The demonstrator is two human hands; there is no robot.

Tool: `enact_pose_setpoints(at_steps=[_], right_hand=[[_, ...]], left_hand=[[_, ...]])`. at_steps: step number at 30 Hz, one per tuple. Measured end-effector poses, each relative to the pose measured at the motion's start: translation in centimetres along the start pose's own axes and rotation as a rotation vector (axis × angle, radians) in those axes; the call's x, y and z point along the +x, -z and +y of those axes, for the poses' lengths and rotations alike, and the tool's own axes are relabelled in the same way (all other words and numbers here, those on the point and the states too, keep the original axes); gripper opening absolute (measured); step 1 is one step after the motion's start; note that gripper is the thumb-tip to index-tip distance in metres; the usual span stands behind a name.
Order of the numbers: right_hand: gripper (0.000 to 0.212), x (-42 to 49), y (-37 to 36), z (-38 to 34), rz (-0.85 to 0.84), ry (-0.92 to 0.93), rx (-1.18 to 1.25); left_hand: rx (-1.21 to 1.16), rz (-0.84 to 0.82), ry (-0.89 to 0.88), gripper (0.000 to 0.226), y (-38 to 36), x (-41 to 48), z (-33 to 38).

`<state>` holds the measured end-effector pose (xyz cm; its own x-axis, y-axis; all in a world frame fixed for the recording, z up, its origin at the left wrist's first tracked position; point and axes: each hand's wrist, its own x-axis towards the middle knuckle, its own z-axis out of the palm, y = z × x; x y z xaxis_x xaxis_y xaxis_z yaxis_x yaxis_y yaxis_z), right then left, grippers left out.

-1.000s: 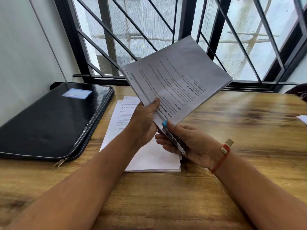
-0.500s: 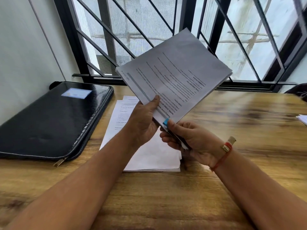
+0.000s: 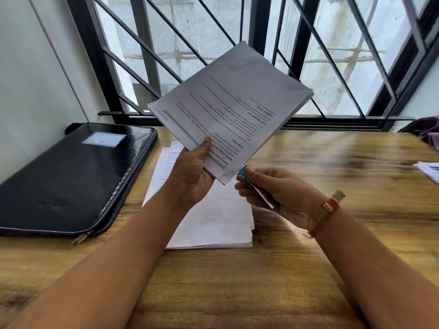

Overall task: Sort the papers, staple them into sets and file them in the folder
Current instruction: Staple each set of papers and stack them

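Just now pulls stapler (image 3: 254, 189) clear of paper set (image 3: 237, 103) corner, grips it in right hand (image 3: 285, 198), pinches set aloft in left hand (image 3: 192, 176); probably stapled, ready for folder (image 3: 71, 176) lying at left.

Home-office corner: wooden desk (image 3: 332, 269), barred window (image 3: 213, 43), zip folder (image 3: 59, 181).

Motion blur is smearing the stapler (image 3: 243, 173), and the fingers (image 3: 245, 192) of the right hand (image 3: 285, 195) are covering most of its body. The left hand (image 3: 192, 176) and its sheaf of papers (image 3: 237, 103) are hiding much of the paper stack (image 3: 213, 224) on the worktop (image 3: 237, 281). The frame's left edge is cutting off the black zip folder (image 3: 71, 176), and its label (image 3: 103, 139) is showing too blurred to read. The right edge is cropping more sheets (image 3: 430, 170) and a dark cloth-like thing (image 3: 425, 131).
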<state>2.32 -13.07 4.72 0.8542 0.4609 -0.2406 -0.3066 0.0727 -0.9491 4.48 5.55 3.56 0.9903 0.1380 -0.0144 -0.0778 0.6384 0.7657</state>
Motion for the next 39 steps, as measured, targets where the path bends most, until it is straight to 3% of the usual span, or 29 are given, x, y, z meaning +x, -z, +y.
enact_pose_setpoints(at_steps=[2,6,8,15,20,21,23,25,28,30,32,34,36,39], right_hand=[[0.031,0.5,1.1,0.0,0.127,0.103,-0.156],[0.033,1.8,5.3,0.3,0.587,0.311,-1.012],[0.031,1.9,7.0,0.1,0.733,0.294,-1.240],[0.033,3.3,9.6,0.5,0.791,0.107,-1.418],[0.048,3.6,10.4,0.9,0.820,0.007,-1.453],[0.050,3.6,10.4,0.8,0.872,0.051,-1.433],[0.046,3.3,10.2,0.0,1.014,0.324,-1.278],[0.043,2.9,9.8,-1.0,1.041,0.568,-0.907],[0.059,1.9,8.5,-2.6,0.686,0.467,0.020],[0.080,1.2,8.5,-3.1,0.431,0.332,0.353],[0.093,0.8,8.9,-3.2,0.283,0.306,0.467],[0.093,0.3,9.0,-3.2,0.175,0.277,0.472],[0.077,0.0,8.8,-3.1,0.112,0.234,0.392],[0.036,0.1,7.9,-2.7,0.143,0.224,0.248]], left_hand=[[-0.014,0.001,0.014,0.026,0.2,0.1,0.1],[-0.017,0.016,0.025,0.029,0.4,0.4,0.1],[-0.010,0.012,0.030,0.029,0.4,0.6,0.1],[0.024,0.009,0.039,0.036,0.5,0.6,0.0],[0.068,0.008,0.029,0.029,0.6,0.6,0.5],[0.085,0.003,0.027,0.029,0.7,0.6,0.7],[0.120,-0.021,0.031,0.032,1.1,0.6,1.5],[0.143,-0.045,0.039,0.033,1.5,0.5,2.5],[0.144,-0.054,0.057,0.027,2.2,0.4,4.3],[0.128,-0.052,0.082,0.024,2.9,0.5,5.2],[0.128,-0.058,0.113,0.023,3.5,0.5,5.8],[0.155,-0.078,0.162,0.026,4.3,0.4,6.3],[0.208,-0.105,0.205,0.037,4.9,0.2,6.7],[0.189,-0.134,0.223,0.046,5.2,0.1,6.9]])
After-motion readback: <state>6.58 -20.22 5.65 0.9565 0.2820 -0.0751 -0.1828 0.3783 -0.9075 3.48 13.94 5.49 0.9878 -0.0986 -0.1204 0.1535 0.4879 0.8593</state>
